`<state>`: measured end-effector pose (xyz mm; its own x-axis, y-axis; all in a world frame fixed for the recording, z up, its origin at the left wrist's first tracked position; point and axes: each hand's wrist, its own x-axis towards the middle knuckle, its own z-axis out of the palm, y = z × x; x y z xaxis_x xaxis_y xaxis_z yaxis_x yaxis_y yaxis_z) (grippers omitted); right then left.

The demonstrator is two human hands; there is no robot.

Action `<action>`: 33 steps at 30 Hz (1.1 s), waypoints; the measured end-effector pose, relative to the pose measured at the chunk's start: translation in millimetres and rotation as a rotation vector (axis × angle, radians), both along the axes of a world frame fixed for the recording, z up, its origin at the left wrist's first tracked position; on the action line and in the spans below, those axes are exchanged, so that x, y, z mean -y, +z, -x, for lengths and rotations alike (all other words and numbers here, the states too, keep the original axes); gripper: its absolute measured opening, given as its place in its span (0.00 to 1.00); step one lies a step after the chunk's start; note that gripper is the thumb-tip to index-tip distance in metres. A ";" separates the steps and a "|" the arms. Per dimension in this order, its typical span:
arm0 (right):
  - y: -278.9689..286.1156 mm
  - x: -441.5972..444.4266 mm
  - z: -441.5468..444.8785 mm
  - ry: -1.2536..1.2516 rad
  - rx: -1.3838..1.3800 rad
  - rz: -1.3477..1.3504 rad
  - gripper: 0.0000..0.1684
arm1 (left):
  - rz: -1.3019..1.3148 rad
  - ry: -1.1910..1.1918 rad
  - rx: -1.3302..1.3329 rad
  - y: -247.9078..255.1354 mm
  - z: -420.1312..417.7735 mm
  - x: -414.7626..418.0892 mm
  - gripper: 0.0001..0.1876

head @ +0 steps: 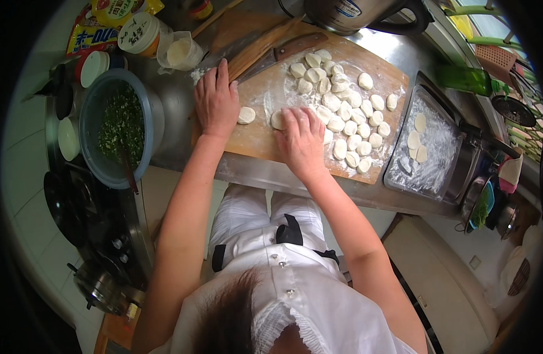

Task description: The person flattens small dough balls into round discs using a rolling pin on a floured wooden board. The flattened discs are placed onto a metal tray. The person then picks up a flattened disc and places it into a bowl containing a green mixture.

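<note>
My left hand [217, 101] rests palm down at the left edge of the wooden cutting board [258, 144], beside a flattened dough piece [246, 115]. Under the fingers of my right hand [301, 137] is part of another dough piece [278, 120]; whether they grip it I cannot tell. To the right lie many small dough pieces [344, 110] dusted with flour. A cleaver with a wooden handle [301, 46] lies across the board's back left part, next to a long wooden stick [258, 46].
A blue bowl of chopped green filling [149, 128] stands left, near a plastic measuring cup [178, 52]. At the right, a floured metal tray [431, 177] holds several flat dough rounds [414, 140]. An electric kettle [342, 15] stands behind the board; a green bottle [464, 80] lies back right.
</note>
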<state>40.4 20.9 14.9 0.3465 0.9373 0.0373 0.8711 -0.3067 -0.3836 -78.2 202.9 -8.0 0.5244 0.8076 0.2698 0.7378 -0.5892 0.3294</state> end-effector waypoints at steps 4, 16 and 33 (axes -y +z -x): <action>4.4 -50.5 -2.0 0.154 0.100 -0.086 0.42 | -0.016 -0.042 0.119 -9.9 6.2 -1.3 0.27; -3.8 -32.9 -30.0 -0.366 0.043 -0.316 0.22 | -0.086 -0.114 0.054 8.7 4.9 4.5 0.32; -19.9 -65.6 -4.9 -0.055 -0.166 -0.300 0.31 | -0.019 -0.227 0.098 -4.0 2.3 -6.3 0.31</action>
<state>45.3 86.6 -5.0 0.4205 0.8728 0.2477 0.7748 -0.2035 -0.5986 -80.5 209.1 -12.0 0.6628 0.6660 0.3423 0.5506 -0.7433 0.3800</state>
